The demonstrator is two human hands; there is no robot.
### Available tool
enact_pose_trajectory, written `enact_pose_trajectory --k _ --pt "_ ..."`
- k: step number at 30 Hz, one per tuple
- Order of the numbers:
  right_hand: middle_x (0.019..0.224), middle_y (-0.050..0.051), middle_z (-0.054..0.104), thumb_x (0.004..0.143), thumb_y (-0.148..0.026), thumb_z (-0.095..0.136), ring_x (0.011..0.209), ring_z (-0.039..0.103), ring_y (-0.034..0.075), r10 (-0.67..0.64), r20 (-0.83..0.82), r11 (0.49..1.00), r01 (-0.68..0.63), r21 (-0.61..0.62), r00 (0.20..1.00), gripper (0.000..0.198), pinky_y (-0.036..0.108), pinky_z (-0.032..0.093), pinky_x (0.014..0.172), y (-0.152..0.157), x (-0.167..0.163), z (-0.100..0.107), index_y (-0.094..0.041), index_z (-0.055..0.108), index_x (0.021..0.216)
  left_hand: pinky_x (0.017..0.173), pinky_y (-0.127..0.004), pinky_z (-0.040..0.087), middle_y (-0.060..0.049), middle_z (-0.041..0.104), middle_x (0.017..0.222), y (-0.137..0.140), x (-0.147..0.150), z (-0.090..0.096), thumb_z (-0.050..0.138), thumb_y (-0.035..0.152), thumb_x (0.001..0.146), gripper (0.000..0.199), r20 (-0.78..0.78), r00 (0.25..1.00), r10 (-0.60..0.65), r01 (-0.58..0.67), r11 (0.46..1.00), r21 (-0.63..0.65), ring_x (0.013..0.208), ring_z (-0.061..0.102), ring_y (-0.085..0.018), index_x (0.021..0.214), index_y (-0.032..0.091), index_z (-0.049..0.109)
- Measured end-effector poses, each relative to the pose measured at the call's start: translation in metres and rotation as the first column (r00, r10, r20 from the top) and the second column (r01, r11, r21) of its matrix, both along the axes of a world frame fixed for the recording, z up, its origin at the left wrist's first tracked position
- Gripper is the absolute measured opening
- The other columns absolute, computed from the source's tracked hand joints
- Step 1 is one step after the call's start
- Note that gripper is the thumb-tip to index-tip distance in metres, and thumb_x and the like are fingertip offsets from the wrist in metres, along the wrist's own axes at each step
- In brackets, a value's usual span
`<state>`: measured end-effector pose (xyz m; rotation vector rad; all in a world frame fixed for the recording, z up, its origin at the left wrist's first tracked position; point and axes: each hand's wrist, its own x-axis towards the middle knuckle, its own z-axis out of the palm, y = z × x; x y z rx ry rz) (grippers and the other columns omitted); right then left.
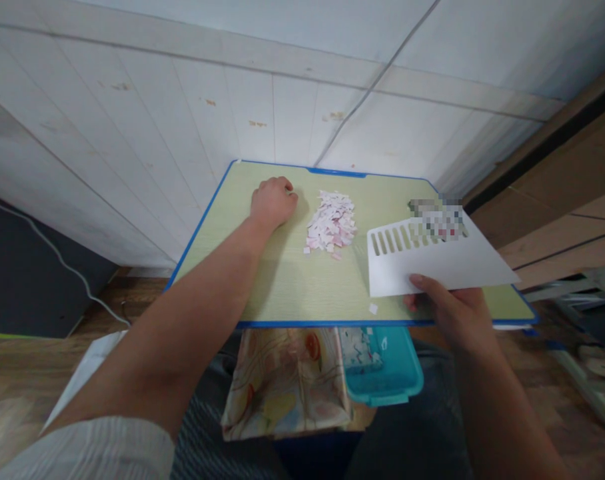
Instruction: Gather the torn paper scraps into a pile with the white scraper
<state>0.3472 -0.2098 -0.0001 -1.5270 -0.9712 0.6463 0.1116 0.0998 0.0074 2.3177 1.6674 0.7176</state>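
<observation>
My left hand (274,201) rests on the pale green table top, left of a heap of small white and pinkish paper scraps (332,220). Its fingers are curled closed, and a tiny pale bit shows at the fingertips, too small to name. My right hand (450,307) grips the lower edge of a white sheet with a row of slots (442,267), thumb on top and fingers beneath. The sheet is tilted above the table's right side, apart from the heap. One loose paper scrap (373,309) lies near the front edge.
The small table (277,293) has a blue rim and stands against a white panelled wall (182,100). Below its front edge are a fruit-patterned cloth-covered box (287,393) and a teal plastic container (387,380) with paper scraps inside. A pixelated patch covers something at the right.
</observation>
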Motion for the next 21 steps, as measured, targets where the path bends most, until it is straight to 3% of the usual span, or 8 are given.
enact_pose_trajectory --k 5,11,14,19,21 --pt "0.065 -0.002 0.070 0.081 -0.040 0.092 0.046 0.060 0.018 -0.026 -0.104 1.000 0.024 -0.012 0.994 0.028 0.030 0.052 0.042 -0.0017 -0.0018 0.0003 -0.023 0.071 0.087 0.122 -0.049 0.051 -0.012 0.077 0.146 0.0006 0.0001 -0.0004 0.058 0.026 0.101 0.035 0.000 1.000 0.007 -0.007 1.000 0.002 0.141 0.065 -0.035 0.129 0.026 0.080" --pt "0.057 0.000 0.066 0.082 -0.044 0.092 0.047 0.061 0.020 0.075 -0.052 0.994 -0.078 -0.072 0.996 0.032 0.033 0.056 0.047 -0.0023 0.0056 -0.0018 -0.023 0.069 0.075 0.121 -0.049 0.051 -0.013 0.077 0.146 0.0002 -0.0003 0.0005 0.058 0.027 0.101 0.036 0.000 1.000 0.007 -0.007 1.000 -0.008 0.140 0.066 -0.035 0.130 0.025 0.079" --pt "0.059 0.001 0.068 0.081 -0.046 0.092 0.047 0.061 0.020 0.034 -0.061 0.997 -0.039 -0.069 0.998 0.031 0.033 0.056 0.046 -0.0027 0.0058 -0.0018 -0.024 0.071 0.078 0.121 -0.048 0.051 -0.014 0.077 0.145 -0.0004 -0.0007 0.0008 0.058 0.027 0.101 0.036 0.007 1.000 0.002 -0.002 1.000 -0.010 0.141 0.066 -0.035 0.130 0.024 0.080" --pt "0.055 0.001 0.065 0.082 -0.048 0.092 0.048 0.061 0.021 0.098 -0.036 0.992 -0.101 -0.076 0.994 0.035 0.034 0.056 0.047 -0.0028 0.0062 -0.0015 -0.025 0.068 0.071 0.121 -0.050 0.051 -0.015 0.077 0.146 -0.0010 -0.0008 0.0015 0.058 0.026 0.100 0.036 0.025 1.000 -0.001 0.001 1.000 -0.011 0.141 0.066 -0.036 0.129 0.023 0.080" --pt "0.057 0.001 0.068 0.081 -0.051 0.093 0.047 0.061 0.021 0.041 -0.050 0.998 -0.042 -0.036 0.998 0.035 0.034 0.054 0.045 0.0013 0.0053 -0.0002 -0.025 0.070 0.075 0.121 -0.049 0.051 -0.015 0.077 0.146 -0.0012 -0.0007 0.0017 0.058 0.026 0.101 0.037 0.020 1.000 -0.003 0.003 1.000 -0.014 0.141 0.067 -0.036 0.130 0.023 0.079"
